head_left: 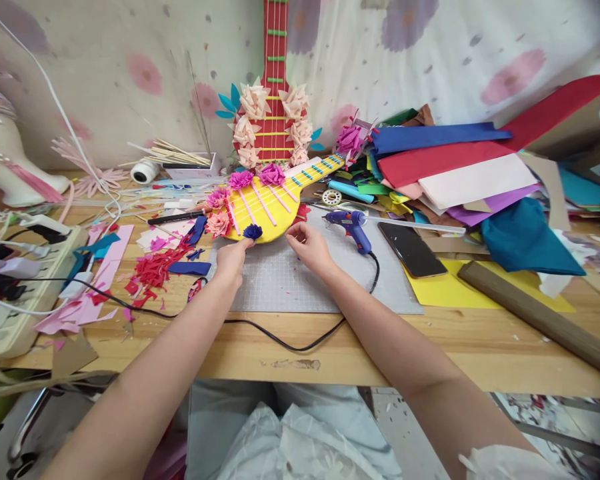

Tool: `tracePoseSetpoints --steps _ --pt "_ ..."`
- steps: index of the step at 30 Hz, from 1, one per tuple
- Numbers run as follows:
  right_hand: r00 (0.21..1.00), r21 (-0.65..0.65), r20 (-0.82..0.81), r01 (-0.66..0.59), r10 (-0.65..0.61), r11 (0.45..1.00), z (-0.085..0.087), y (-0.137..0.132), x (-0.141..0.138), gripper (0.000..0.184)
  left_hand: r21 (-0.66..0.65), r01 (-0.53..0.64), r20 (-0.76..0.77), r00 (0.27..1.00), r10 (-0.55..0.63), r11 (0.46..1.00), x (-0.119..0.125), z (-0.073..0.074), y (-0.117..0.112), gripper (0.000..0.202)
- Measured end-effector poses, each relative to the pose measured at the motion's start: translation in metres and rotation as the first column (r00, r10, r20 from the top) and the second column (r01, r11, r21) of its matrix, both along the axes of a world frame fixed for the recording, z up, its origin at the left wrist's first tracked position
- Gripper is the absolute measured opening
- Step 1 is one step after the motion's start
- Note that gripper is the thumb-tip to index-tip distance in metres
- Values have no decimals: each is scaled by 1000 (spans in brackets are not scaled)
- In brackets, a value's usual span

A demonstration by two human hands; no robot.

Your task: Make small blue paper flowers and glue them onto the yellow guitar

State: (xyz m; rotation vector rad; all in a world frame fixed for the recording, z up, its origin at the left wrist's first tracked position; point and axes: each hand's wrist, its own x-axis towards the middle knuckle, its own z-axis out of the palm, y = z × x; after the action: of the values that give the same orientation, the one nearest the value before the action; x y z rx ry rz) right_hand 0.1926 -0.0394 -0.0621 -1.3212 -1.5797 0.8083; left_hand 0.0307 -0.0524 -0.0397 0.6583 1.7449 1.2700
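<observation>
A yellow paper guitar (275,203) lies on a grey cutting mat (305,280), trimmed with pink and magenta paper flowers. My left hand (231,259) pinches a small dark blue paper flower (253,232) against the guitar's lower edge. My right hand (309,245) rests with curled fingers on the guitar's rim just to the right. A red paper guitar (273,87) with cream flowers stands upright behind, against the wall.
A blue glue gun (351,225) lies right of my hands, its black cord (290,343) looping along the table's front. A phone (413,250), stacked coloured felt sheets (455,167), a cardboard tube (540,319), red scraps (153,270) and a power strip (15,287) surround the mat.
</observation>
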Motion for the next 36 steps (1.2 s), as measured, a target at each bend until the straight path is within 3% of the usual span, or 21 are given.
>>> tracePoseSetpoints --steps 12,19,22,25,28,30,32,34,36 --pt "1000 11 25 12 -13 1000 -4 2 2 8 4 77 55 996 -77 997 -1 6 2 14" --pt "997 7 48 61 -62 998 9 4 17 5 13 54 17 998 -54 998 -3 6 1 16" --pt "990 -63 133 47 -38 997 9 8 31 3 17 11 -14 1000 -11 1000 -6 6 2 15" --pt "969 -110 246 59 -30 992 4 11 44 4 126 -91 -67 993 100 988 -8 3 3 6" --pt "942 -107 334 53 -14 993 -2 13 49 7 377 -155 -163 959 230 913 -1 -3 -2 9" --pt "920 -101 392 20 21 995 -4 14 48 10 522 -73 -286 924 255 850 10 -9 -11 14" --pt "890 -96 453 -11 54 995 -3 13 47 12 579 113 -448 872 199 807 26 -14 -19 14" --pt "863 -89 501 -21 63 996 0 11 47 13 502 393 -608 794 -9 770 43 -18 -23 8" --pt "857 -78 513 -18 56 997 2 8 51 13 280 637 -696 650 -305 719 59 -22 -20 8"
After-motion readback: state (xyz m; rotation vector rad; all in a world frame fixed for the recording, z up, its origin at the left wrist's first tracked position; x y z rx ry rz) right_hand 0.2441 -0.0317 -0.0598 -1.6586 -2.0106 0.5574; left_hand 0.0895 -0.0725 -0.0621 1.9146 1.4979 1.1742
